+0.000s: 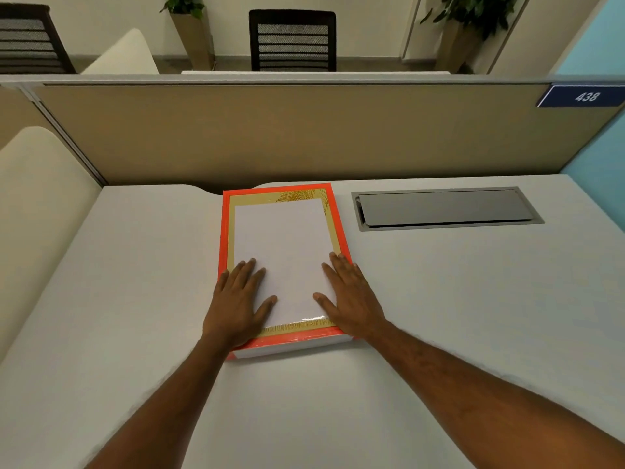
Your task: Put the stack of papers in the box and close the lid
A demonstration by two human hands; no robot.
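Both sets of fingers are splayed flat and pressing down, nothing gripped. The left hand (236, 299) has its fingers (252, 270) spread apart, tips lying on the near left part of the white stack of papers (282, 252), thumb angled inward across the sheet, palm over the orange edge. The right hand (351, 296) mirrors it on the near right side, fingers likewise fanned out, thumb pointing in toward the left thumb, outer fingers running along the right rim.

Right under the fingertips, the stack of papers sits on the box (226, 231), which is orange-edged with a tan and gold inner border showing all around the sheet (can't tell whether that border is a closed lid's top face or the box's inside, so no call on the lid). Its white side wall shows at the near edge, below the wrists.

Out from the hands, the box rests on a pale grey desk (135, 299). Beyond the right fingers, further back and to the right, a grey metal cable hatch (443, 208) is set into the desk. Past everything, a tan partition (270, 130) has a blue tag reading 438 (583, 95), with a black mesh chair (292, 40) behind it.
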